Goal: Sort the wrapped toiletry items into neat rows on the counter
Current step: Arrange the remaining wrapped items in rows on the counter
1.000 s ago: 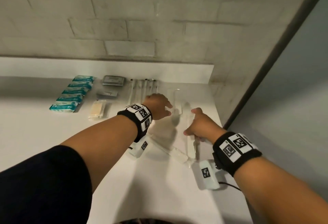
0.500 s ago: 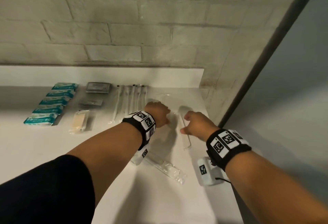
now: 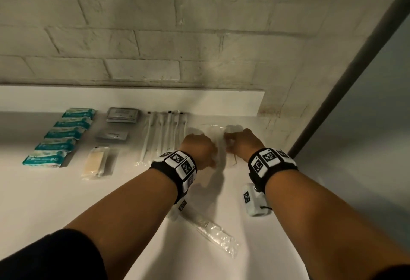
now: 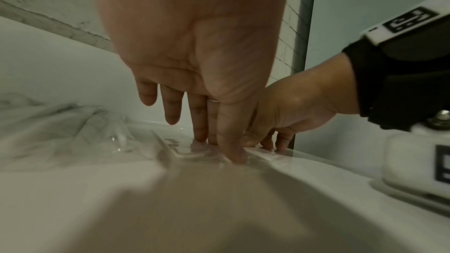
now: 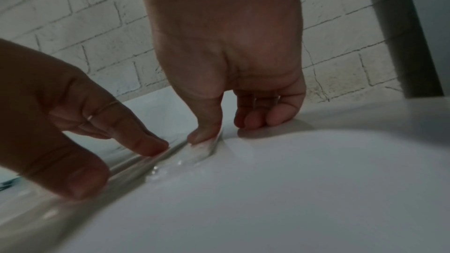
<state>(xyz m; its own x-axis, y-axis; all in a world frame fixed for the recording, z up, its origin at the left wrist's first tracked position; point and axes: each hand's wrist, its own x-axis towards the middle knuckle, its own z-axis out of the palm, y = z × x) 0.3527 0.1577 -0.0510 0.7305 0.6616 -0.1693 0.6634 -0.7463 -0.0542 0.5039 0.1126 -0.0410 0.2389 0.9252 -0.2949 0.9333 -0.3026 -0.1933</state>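
Observation:
A slim item in a clear wrapper (image 3: 231,161) lies on the white counter (image 3: 66,202) between my hands, right of the sorted rows. My left hand (image 3: 199,150) has straight fingers, whose tips (image 4: 202,138) press the wrapper's left side. My right hand (image 3: 241,144) pinches the same wrapper (image 5: 204,149), with its thumb (image 5: 204,134) on the film and its curled fingers (image 5: 265,120) beside it on the counter. A second clear-wrapped item (image 3: 213,235) lies slanted near the front, below my left wrist.
Against the back ledge stand a column of teal packets (image 3: 60,135), two grey sachets (image 3: 122,115), a beige wrapped item (image 3: 97,164) and a row of white wrapped sticks (image 3: 164,135). A brick wall (image 3: 155,35) closes the back and a dark post (image 3: 332,102) the right.
Both hands have moved away from me toward the back ledge. The clear-wrapped item under the right hand has gone with them, up beside the row of white sticks.

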